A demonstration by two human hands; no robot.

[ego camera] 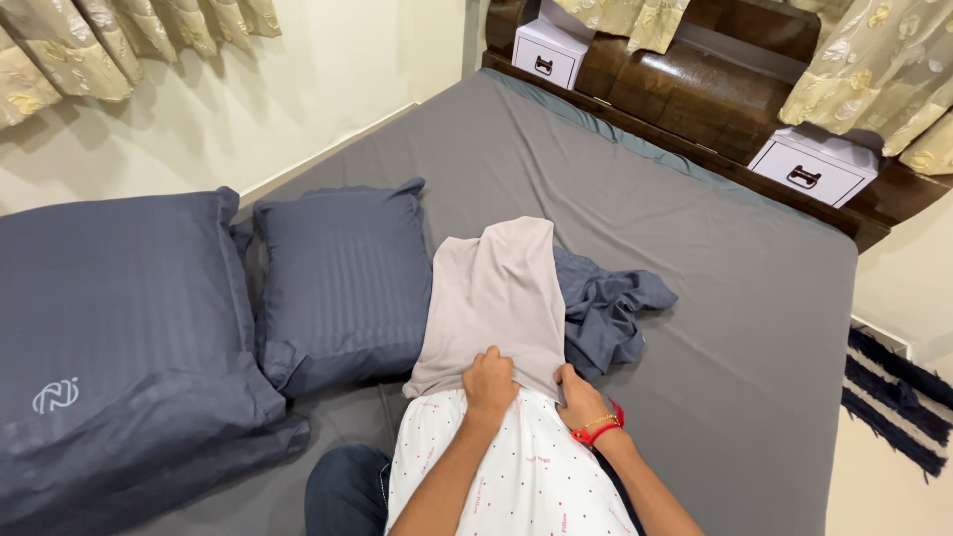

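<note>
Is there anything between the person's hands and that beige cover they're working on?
Nothing visible. The left hand and the right hand both already grip the lower edge of the beige cover, which sits over the white dotted pillow. The crumpled dark blue cloth lies beside it on the right, not between.

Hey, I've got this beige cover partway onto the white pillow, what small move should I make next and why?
Probably tug the beige cover further toward you. Both the left hand and the right hand grip its open edge, and much of the white dotted pillow below them remains bare.
</note>
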